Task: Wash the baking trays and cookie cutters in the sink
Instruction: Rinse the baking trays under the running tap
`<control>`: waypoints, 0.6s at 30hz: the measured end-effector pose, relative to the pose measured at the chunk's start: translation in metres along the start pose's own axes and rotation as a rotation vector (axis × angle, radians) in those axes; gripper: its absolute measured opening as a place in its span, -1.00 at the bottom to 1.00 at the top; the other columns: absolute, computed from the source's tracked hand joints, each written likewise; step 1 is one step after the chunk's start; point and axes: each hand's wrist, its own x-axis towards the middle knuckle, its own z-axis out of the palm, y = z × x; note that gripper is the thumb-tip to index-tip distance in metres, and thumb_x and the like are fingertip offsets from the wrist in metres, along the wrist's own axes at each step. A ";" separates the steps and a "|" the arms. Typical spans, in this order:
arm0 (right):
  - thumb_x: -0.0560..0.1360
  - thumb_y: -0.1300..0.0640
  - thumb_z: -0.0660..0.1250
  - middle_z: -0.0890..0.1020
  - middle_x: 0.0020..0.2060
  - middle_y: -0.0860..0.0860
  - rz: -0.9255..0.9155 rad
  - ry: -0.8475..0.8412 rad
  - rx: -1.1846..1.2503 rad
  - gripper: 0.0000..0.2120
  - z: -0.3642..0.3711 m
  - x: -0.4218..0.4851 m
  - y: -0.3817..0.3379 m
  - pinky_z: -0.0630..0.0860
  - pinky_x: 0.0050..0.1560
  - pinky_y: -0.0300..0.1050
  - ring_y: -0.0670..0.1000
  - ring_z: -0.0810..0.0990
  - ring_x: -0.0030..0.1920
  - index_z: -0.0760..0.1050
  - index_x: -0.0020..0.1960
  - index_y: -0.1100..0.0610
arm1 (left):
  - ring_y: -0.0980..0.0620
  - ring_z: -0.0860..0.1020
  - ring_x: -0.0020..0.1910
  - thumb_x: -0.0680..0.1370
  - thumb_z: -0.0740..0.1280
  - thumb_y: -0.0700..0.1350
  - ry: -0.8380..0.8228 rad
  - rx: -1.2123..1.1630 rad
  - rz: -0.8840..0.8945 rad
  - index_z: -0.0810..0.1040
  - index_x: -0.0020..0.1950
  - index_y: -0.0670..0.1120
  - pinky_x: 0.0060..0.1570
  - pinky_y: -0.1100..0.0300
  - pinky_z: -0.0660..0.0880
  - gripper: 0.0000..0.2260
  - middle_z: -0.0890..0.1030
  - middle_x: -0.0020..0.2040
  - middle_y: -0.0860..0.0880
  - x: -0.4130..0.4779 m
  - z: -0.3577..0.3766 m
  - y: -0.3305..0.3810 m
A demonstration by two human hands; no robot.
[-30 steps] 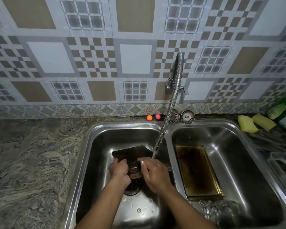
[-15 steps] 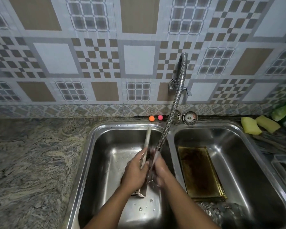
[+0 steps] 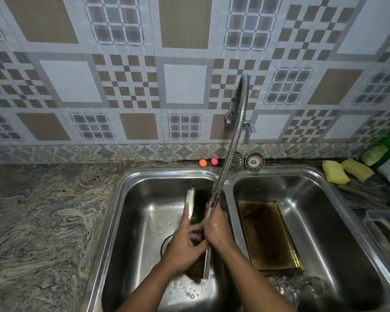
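you tipped baking tray (image 3: 198,210) from flat onto edge under faucet (image 3: 232,143); left hand (image 3: 185,242) grips rim, right hand (image 3: 216,230) against inner face, finger pose hidden, cannot tell. rinse likely near done; second tray (image 3: 266,233) waits.

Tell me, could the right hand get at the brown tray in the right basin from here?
Probably yes. The brown tray lies uncovered just beyond the low divider, close beside the right hand. That hand is busy, though, holding the tray under the tap together with the left hand.
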 end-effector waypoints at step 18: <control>0.64 0.12 0.14 0.53 0.07 -0.01 -0.103 -0.066 -0.228 -0.77 -0.018 0.012 0.024 0.43 -0.03 -0.34 0.01 0.55 0.08 0.50 0.21 0.02 | 0.00 0.59 0.23 0.47 0.50 -0.22 0.130 -0.218 -0.241 0.67 0.11 0.20 0.24 -0.02 0.54 -0.65 0.62 0.24 0.02 0.000 -0.048 -0.030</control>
